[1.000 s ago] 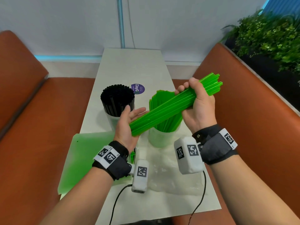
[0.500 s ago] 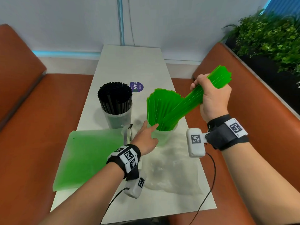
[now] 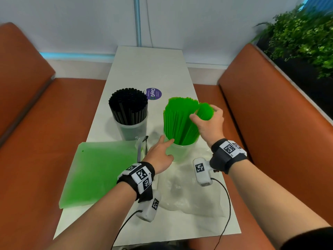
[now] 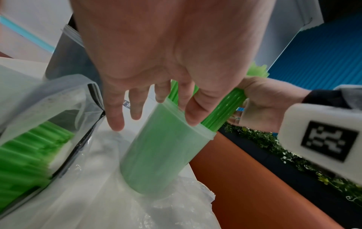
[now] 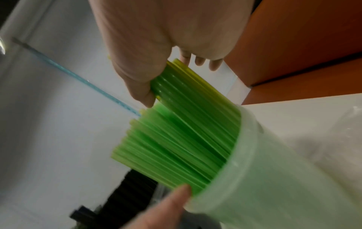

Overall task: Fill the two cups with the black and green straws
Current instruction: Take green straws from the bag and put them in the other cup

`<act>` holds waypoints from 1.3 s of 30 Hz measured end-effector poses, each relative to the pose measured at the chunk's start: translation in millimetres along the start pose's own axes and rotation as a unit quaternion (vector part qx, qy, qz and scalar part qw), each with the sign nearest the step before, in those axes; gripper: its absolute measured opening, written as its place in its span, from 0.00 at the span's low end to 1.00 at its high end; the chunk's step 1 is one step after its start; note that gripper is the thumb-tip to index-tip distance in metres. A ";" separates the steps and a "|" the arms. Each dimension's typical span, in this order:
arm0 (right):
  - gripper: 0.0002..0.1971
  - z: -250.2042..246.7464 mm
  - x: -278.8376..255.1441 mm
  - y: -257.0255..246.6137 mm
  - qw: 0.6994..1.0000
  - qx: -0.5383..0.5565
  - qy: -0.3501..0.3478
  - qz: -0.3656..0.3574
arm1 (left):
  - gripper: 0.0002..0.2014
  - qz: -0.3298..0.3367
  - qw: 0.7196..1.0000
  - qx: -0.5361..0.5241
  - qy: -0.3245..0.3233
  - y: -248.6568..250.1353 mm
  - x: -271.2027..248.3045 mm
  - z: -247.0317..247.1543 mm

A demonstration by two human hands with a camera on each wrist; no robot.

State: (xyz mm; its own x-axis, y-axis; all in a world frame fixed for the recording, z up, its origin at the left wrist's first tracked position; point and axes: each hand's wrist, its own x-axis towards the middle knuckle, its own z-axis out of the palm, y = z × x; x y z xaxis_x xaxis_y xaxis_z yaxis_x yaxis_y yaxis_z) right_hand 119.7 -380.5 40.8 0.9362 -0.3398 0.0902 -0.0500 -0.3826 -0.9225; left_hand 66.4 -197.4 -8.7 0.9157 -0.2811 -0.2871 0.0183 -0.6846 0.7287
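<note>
Green straws (image 3: 178,120) stand packed in the right cup (image 3: 181,152), which sits on the tabletop (image 3: 144,65) at mid-width toward the right edge. Their tops fan out above the rim. The right hand (image 3: 210,123) grips a bundle of these straws near its upper end, fingers (image 3: 217,110) and thumb curled round it; the bundle's lower end is inside the cup, leaning right of the others. In the right wrist view the thumb (image 5: 141,86) presses against the bundle's side.

The left hand (image 3: 159,156) reaches to the cup from the near left. Its fingers (image 4: 191,111) are straight and spread; one fingertip rests on the rim against the straws, and the others hang beside the cup wall without closing on it.

Black straws (image 3: 128,105) fill the left cup (image 3: 131,130), which stands upright, well apart from the green one and untouched by either hand.

A green bag (image 3: 100,170) lies flat on the near left of the tabletop; the left wrist view shows more green straws inside it. Clear plastic wrap (image 3: 189,192) lies crumpled under and in front of the right cup. A purple round sticker (image 3: 154,93) sits on the tabletop behind the cups. Orange bench seats (image 3: 270,123) flank the tabletop, and a plant (image 3: 302,33) stands behind the right one.
</note>
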 end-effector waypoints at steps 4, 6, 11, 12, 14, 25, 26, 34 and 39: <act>0.17 9.8 -2.0 3.3 0.998 -0.058 -0.025 -0.012 | 0.34 -0.004 1.000 0.001 0.000 1.3 0.1 -1.2; 0.21 7.0 1.8 -2.0 0.997 -0.063 -0.022 -0.043 | 0.33 -0.006 1.000 0.002 0.004 2.5 0.2 -1.9; 0.35 -2.3 15.2 -26.9 0.970 -0.130 -0.017 -0.206 | 0.32 -0.008 1.000 0.008 0.004 5.0 0.9 -1.6; 0.34 -1.2 18.8 -30.7 0.957 -0.174 -0.039 -0.231 | 0.32 -0.008 1.000 0.009 0.005 5.1 0.8 -1.5; 0.32 4.3 23.8 -33.1 0.915 -0.287 -0.097 -0.266 | 0.32 -0.008 1.000 0.012 0.006 5.6 1.3 -1.7; 0.31 16.8 26.6 -23.6 0.833 -0.442 -0.188 -0.275 | 0.32 -0.007 1.000 0.021 0.002 2.6 2.0 -1.4; 0.30 15.0 24.7 -27.8 0.849 -0.415 -0.178 -0.275 | 0.31 -0.010 1.000 0.016 0.002 1.3 2.1 -2.2; 0.08 21.2 -27.0 -74.5 0.916 -0.074 -0.037 -0.393 | 0.19 -0.047 0.979 -0.070 0.183 -33.0 -8.9 -33.9; 0.07 57.4 -74.0 -54.1 0.929 -0.058 -0.237 -0.277 | 0.21 -0.118 0.975 -0.014 0.189 -58.4 -15.6 -40.9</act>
State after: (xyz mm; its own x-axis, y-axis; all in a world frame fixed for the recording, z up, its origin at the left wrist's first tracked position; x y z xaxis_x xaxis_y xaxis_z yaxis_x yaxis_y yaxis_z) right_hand 73.1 -285.4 62.5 0.8761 0.3439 0.3380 0.4740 -0.4854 -0.7347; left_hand 67.4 -125.6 -21.3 0.9670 0.1540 -0.2028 0.2526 -0.6800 0.6883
